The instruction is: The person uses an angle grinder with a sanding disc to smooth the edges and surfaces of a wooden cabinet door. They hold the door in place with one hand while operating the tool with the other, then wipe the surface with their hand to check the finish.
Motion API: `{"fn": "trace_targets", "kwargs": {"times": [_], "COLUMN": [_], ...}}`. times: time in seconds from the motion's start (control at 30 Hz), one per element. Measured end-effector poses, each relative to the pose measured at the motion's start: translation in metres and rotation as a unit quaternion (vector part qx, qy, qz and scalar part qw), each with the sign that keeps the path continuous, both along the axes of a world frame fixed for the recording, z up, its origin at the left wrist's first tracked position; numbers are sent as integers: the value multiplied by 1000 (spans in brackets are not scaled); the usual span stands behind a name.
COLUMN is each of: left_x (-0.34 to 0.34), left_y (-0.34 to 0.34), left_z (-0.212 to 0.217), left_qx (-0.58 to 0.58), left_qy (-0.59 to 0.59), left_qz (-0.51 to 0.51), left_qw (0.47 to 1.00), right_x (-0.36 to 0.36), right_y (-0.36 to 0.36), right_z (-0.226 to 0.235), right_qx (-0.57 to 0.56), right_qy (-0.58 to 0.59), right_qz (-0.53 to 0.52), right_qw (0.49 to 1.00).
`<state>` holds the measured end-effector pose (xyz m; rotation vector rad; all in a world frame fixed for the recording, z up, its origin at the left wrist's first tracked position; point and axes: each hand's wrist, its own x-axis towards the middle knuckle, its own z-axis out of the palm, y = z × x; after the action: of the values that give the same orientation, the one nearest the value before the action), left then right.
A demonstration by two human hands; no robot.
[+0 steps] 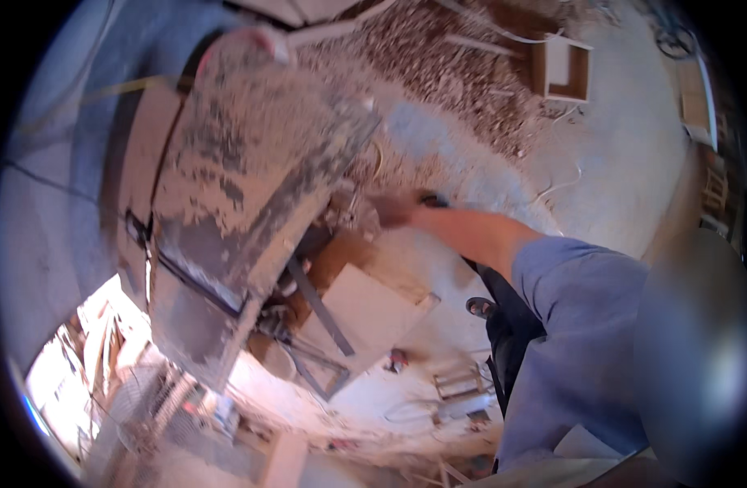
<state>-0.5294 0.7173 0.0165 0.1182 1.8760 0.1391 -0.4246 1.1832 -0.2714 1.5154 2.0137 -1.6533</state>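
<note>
My right hand point(394, 208) reaches left on a bare forearm out of a blue-grey sleeve point(581, 272). Motion blur smears its fingers, so whether it holds anything is unclear. It is close to the near edge of a large, dust-covered bench or machine table point(259, 154), with dark bare patches on its worn top. Dim clutter under that edge lies just beyond the hand. My left hand is out of the picture.
A heap of brown chips or rubble point(471, 89) covers the floor behind, near an open wooden box point(586, 73). A pale flat panel point(365, 309) lies low beside the bench, with a dark bar point(320, 309) across it. A small wooden frame point(461, 384) sits nearer.
</note>
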Motion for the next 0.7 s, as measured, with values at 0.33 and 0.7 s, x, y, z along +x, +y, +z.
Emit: {"fn": "trace_targets", "kwargs": {"times": [0.33, 0.7], "left_x": [45, 279], "left_y": [79, 150], "left_z": [-47, 148], "left_qx": [173, 212], "left_qy": [-262, -358], "left_qz": [-101, -306], "left_qw": [944, 856], "right_x": [309, 512], "right_y": [-225, -434], "right_z": [234, 447], "right_qx": [3, -134], "right_qy": [6, 254], "right_qz": [-46, -222], "right_qw": [999, 932]}}
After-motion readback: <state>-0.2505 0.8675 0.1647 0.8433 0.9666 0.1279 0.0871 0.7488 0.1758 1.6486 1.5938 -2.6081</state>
